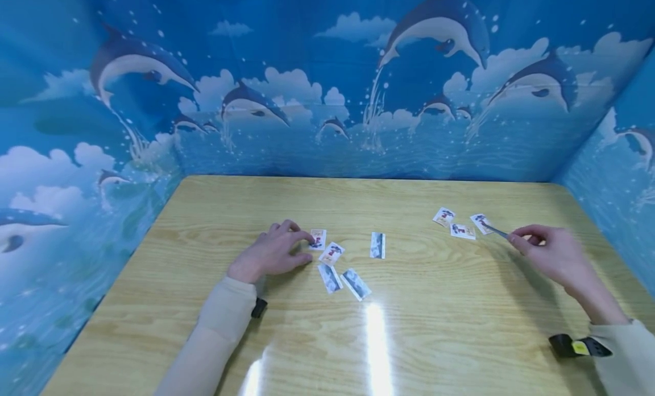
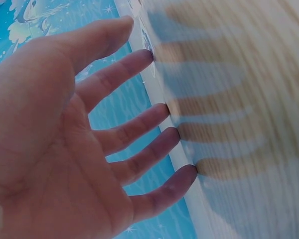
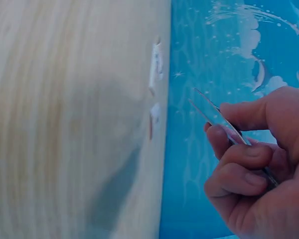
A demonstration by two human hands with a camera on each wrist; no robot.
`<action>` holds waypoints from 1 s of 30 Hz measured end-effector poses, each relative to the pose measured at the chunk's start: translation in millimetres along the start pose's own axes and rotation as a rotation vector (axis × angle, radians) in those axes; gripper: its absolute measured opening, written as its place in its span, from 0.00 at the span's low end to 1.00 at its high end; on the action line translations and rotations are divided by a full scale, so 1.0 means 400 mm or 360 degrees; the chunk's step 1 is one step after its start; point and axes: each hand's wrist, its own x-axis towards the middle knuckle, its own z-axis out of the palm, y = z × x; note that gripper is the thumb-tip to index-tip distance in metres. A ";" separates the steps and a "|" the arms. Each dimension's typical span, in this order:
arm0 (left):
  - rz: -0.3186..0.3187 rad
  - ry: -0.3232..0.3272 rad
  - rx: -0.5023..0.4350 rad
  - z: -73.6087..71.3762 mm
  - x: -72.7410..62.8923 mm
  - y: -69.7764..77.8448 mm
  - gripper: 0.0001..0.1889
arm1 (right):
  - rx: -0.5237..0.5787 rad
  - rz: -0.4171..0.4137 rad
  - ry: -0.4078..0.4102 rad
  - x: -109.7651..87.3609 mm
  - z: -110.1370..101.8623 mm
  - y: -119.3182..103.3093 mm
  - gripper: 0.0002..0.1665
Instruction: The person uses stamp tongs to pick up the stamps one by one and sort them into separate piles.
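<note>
My right hand (image 1: 552, 256) pinches a pair of metal tweezers (image 3: 218, 119) between thumb and fingers. In the right wrist view the two tips stand slightly apart with nothing between them. Seen from the head, the tweezers overlap a small picture card (image 1: 480, 221) at the right of the table. My left hand (image 1: 276, 252) is spread, fingertips on the tabletop in the left wrist view. Its index fingertip is at the left edge of a figure card (image 1: 319, 236). Just below that lies another figure card (image 1: 332, 253), its corner close to a grey-blue card (image 1: 330, 279).
Two more figure cards, one tilted (image 1: 443, 215) and one flatter (image 1: 463, 231), lie left of the tweezers. Grey-blue cards lie mid-table, one upright (image 1: 377, 246) and one slanted (image 1: 356, 284). A dolphin-printed curtain (image 1: 327, 145) borders the wooden table (image 1: 409, 328).
</note>
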 end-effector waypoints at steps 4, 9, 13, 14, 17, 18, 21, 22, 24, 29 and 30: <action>-0.0008 -0.0007 -0.0005 -0.001 0.000 0.002 0.22 | 0.0057 -0.0039 0.0053 -0.004 -0.005 -0.021 0.28; -0.0013 -0.0016 -0.0022 0.000 0.000 0.004 0.23 | 0.0201 -0.0072 0.0016 -0.009 0.003 -0.055 0.26; -0.0010 -0.0014 -0.0029 -0.003 -0.001 0.003 0.22 | 0.0315 -0.0112 -0.0067 -0.008 0.019 -0.089 0.26; -0.0011 -0.0015 -0.0030 -0.003 -0.001 0.003 0.22 | 0.0335 -0.0123 -0.0083 -0.007 0.023 -0.096 0.26; -0.0019 -0.0017 -0.0034 -0.004 -0.002 0.002 0.22 | 0.0403 -0.0131 -0.0131 -0.004 0.036 -0.121 0.26; -0.0021 -0.0018 -0.0036 -0.003 -0.001 0.002 0.22 | 0.0414 -0.0132 -0.0147 -0.004 0.040 -0.129 0.27; -0.0021 -0.0018 -0.0030 -0.004 -0.001 0.001 0.22 | 0.0476 -0.0123 -0.0204 -0.003 0.051 -0.149 0.27; -0.0023 -0.0018 -0.0030 -0.004 -0.001 0.002 0.22 | 0.0494 -0.0123 -0.0223 -0.002 0.056 -0.155 0.26; -0.0024 -0.0015 -0.0032 -0.005 -0.001 0.002 0.22 | 0.0523 -0.0118 -0.0258 -0.001 0.064 -0.165 0.26; -0.0021 -0.0012 -0.0025 -0.002 -0.001 0.000 0.22 | 0.0511 -0.0153 -0.0275 0.001 0.083 -0.183 0.28; -0.0019 -0.0013 -0.0022 -0.001 0.000 0.000 0.22 | 0.0499 -0.0171 -0.0276 0.001 0.087 -0.186 0.29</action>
